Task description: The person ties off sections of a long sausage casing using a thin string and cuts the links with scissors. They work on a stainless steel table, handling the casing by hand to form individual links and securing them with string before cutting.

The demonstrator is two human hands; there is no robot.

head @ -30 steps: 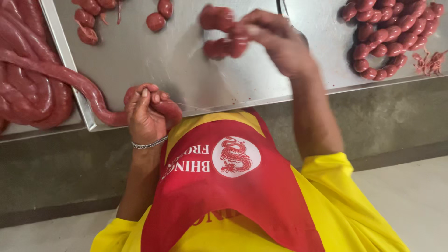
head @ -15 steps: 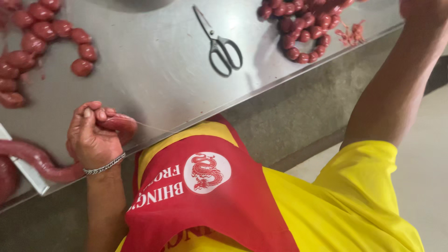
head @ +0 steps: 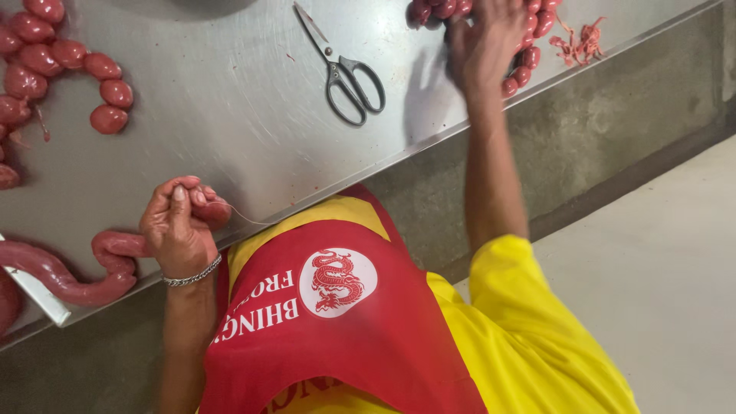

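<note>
My left hand (head: 180, 230) is closed around the end of a long, untied raw sausage (head: 69, 280) at the near edge of the steel table (head: 230, 146). A thin thread (head: 247, 218) runs from its fingers toward my red apron. My right hand (head: 483, 38) reaches across the table and lies blurred on a pile of tied red sausage links (head: 529, 57) at the far right. Whether its fingers hold any link is unclear.
Black-handled scissors (head: 349, 77) lie open-side toward me in the middle of the table. A curved chain of round links (head: 69, 61) sits at the far left. Red string scraps (head: 583, 42) lie by the right pile. A metal tray edge (head: 34, 291) holds the long sausage.
My right hand carried tied links from the table's middle out to the right and now lies on the pile there. The view shifted; my left hand kept its grip on the sausage end.
</note>
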